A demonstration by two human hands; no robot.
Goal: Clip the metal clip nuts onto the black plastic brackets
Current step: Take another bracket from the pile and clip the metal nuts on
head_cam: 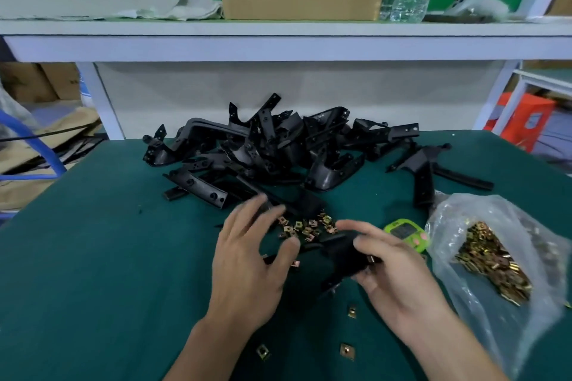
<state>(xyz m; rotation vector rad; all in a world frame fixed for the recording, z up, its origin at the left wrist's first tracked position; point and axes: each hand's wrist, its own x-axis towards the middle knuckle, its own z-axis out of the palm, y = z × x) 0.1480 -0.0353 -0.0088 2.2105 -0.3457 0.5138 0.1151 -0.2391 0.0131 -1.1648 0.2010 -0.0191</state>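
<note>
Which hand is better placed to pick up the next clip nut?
Probably left. The left hand is free, fingers spread beside the small pile of clip nuts; the right hand has its grip on a black bracket.

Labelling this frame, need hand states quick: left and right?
Left hand: open, fingers spread by the loose clip nuts, holding nothing visible.
Right hand: fingers curled round a black bracket.

Beyond the fingers (247, 213), loose clip nuts (305, 227) and the bracket pile (278, 145) blocked the way; the bag (495, 257) crowded the right; left lay open mat (108, 241).
</note>
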